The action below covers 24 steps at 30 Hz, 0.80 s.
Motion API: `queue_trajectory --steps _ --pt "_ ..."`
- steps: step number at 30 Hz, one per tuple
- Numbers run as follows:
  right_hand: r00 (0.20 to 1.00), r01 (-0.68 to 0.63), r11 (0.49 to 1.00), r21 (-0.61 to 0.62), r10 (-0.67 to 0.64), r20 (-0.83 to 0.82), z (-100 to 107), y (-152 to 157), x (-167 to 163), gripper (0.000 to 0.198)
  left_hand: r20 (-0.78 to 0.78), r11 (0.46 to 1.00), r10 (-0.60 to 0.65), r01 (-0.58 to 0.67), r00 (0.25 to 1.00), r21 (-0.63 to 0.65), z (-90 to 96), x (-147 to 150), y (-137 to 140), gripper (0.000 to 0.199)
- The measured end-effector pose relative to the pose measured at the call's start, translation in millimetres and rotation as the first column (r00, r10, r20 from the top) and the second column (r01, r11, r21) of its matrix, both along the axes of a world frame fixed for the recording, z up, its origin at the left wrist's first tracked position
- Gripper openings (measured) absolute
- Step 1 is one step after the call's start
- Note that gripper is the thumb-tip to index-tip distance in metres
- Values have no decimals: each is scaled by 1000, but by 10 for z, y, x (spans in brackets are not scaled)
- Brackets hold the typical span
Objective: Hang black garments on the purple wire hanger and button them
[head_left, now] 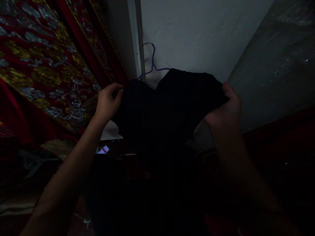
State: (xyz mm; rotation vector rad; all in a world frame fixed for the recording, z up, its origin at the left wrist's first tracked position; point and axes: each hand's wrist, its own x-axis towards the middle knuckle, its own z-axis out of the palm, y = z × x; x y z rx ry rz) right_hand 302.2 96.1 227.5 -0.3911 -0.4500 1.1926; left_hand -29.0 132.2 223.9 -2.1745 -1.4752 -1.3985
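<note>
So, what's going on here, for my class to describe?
Someone holds a dark garment out by both sides, left hand at one edge, right hand at the other. A purple hanger shows at its top, hook uppermost. Embroidered red cloth is at left; a lit screen shows below the left hand.

The one view looks out from the person's head, facing forward and down at a pale wall (197, 36). It sits close behind the left hand (109, 98) and right hand (226, 108), near enough that the dark garment (167, 111) between them fills the middle.
</note>
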Motion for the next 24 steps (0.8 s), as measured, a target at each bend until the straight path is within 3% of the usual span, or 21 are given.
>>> queue_trajectory --steps 4,9,14,17,22,24 --pt "997 -72 997 -33 74 35 -47 225 -74 34 -9 996 81 -81 997 25 -3 -81 79 20" --pt "992 -33 998 62 25 127 -152 344 -84 30 -7 995 99 -98 995 36 17 -133 56 19" --pt "995 44 998 -51 -48 -86 -166 189 4 37 -67 998 28 -23 997 66 75 -54 -78 23" --pt "985 65 996 -56 -73 -155 -193 74 63 37 -74 998 0 5 997 65 117 18 -159 27" --pt "974 168 985 -46 -173 -150 -324 -280 -23 38 -104 996 -76 80 992 40 99 173 -347 32" --pt "979 178 984 -17 -179 -97 -403 -472 -141 29 -76 983 -169 163 983 -79 67 222 -432 36"
